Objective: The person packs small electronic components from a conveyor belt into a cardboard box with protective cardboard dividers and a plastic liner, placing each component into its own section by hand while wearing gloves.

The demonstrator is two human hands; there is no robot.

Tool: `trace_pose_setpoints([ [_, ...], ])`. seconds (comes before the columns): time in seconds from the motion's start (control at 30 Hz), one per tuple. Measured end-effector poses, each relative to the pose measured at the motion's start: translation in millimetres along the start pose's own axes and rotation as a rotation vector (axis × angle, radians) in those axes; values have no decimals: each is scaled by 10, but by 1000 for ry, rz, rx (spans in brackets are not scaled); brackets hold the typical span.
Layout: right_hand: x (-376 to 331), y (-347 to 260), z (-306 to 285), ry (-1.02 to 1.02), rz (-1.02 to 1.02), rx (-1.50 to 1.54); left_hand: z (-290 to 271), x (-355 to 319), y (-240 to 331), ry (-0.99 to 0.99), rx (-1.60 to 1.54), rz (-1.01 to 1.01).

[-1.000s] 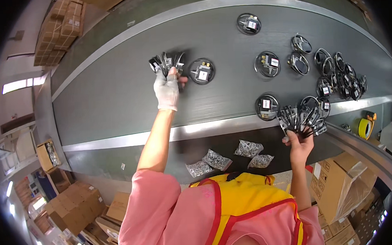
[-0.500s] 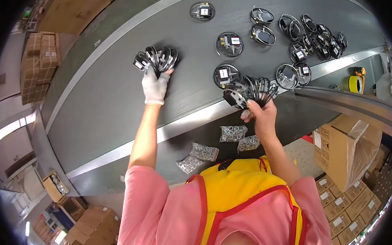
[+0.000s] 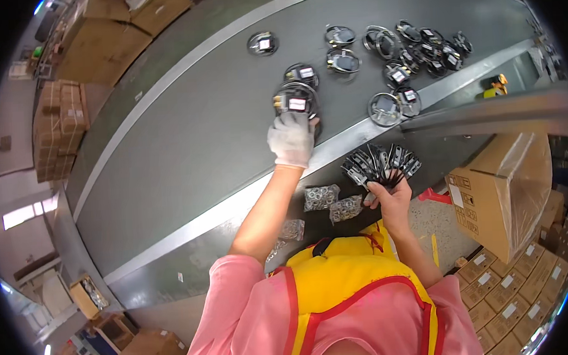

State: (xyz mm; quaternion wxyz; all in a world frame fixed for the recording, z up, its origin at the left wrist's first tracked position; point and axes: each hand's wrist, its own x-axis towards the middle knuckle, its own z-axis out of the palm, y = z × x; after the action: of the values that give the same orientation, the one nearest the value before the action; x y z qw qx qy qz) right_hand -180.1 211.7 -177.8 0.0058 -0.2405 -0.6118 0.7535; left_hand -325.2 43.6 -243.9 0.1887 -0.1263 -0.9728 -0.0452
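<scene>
My left hand [image 3: 290, 140], in a white glove, is closed on the near edge of a thermostat [image 3: 297, 103], a small boxy unit with brass terminals and a coiled thin tube. It lies over the grey belt, partly overlapping another thermostat [image 3: 302, 73]. Whether more units are under my palm is hidden. Bare and closed, my right hand [image 3: 391, 201] grips a fanned bunch of thermostats [image 3: 379, 163] above the strip in front of the belt, black bodies and metal brackets pointing away from me. Several more coiled thermostats [image 3: 431, 49] lie at the belt's right.
Clear bags of metal rings [image 3: 321, 197] rest on the dark ledge before me. A metal rail [image 3: 486, 120] crosses at right, beside a yellow tape roll [image 3: 493, 92]. An opened carton [image 3: 490, 199] and stacked boxes [image 3: 505, 291] stand to my right.
My left hand has moved right across the belt onto a thermostat; the bunch it held is no longer visible there. My right hand has drawn its bunch nearer, off the belt edge. The view shifted.
</scene>
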Motion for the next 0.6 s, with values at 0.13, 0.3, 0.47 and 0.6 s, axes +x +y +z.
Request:
trace_pose_setpoints([
  [0.13,-158,-92,-293,79,-37,31,-224,63,59,-213,31,-5],
  [0.3,-330,-231,-740,164,-64,128,-431,67,162,-345,81,57],
  [0.47,-463,-608,-1393,328,-122,114,-362,-47,-57,-265,208,46],
  [0.6,-450,-979,-2187,538,-225,116,-598,255,-159,-408,-23,-253],
])
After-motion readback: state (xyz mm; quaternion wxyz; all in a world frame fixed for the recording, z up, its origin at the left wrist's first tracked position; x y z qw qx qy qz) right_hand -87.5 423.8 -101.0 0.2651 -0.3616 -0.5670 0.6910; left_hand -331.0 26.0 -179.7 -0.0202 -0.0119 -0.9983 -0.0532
